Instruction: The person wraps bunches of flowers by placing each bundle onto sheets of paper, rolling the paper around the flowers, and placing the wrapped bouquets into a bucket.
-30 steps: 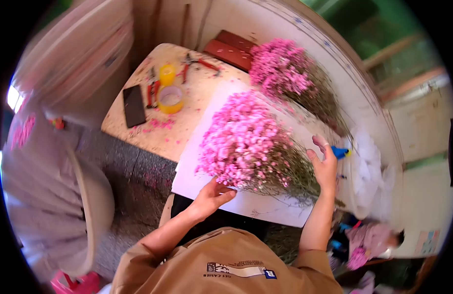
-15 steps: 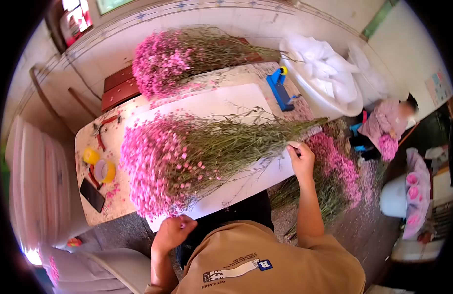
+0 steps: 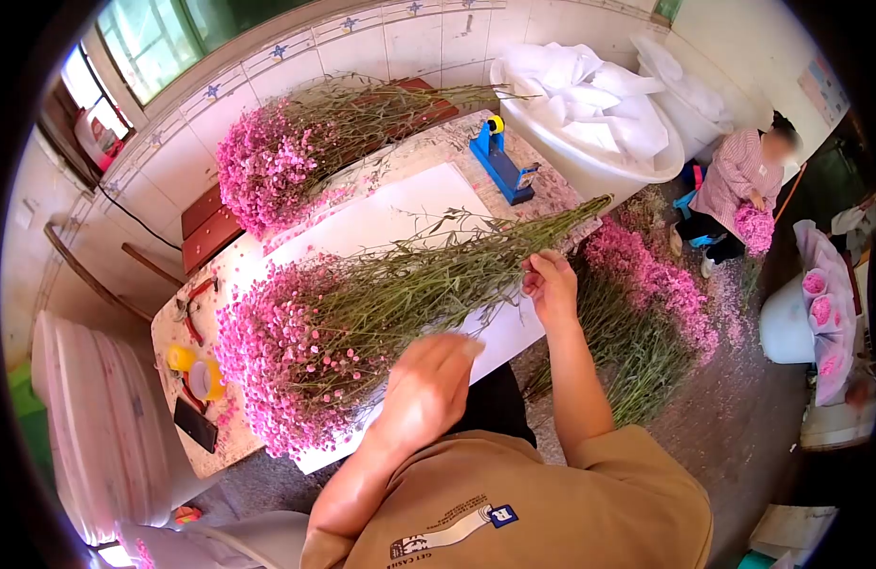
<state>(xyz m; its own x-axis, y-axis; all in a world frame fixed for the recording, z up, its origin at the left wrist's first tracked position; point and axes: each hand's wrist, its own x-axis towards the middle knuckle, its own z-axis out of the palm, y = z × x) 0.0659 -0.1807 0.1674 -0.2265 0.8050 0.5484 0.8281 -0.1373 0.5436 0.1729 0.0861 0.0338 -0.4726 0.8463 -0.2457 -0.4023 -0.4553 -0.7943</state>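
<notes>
A big bunch of pink flowers [image 3: 295, 356] lies across a white sheet [image 3: 409, 204] on the table, its heads to the left and its green stems to the upper right. My right hand [image 3: 552, 289] is beside the lower edge of the stems, its fingers curled in a pinch; whatever is in them is too small to make out. My left hand [image 3: 428, 389] is over the near edge of the bunch, below mid-stem. Motion smears its fingers, and I cannot tell if it touches the stems.
A second pink bunch [image 3: 276, 161] lies behind. A blue tape dispenser [image 3: 499, 166], red-handled pliers [image 3: 191, 313], yellow tape rolls [image 3: 205, 379] and a phone [image 3: 195, 424] are on the table [image 3: 234, 460]. More flowers [image 3: 646, 284], a white tub [image 3: 590, 161] and a seated person [image 3: 737, 194] are rightward.
My left hand has moved right and up, from beside the flower heads to near the stems. My right hand's fingers are more curled. The whole view has shifted and turned a little.
</notes>
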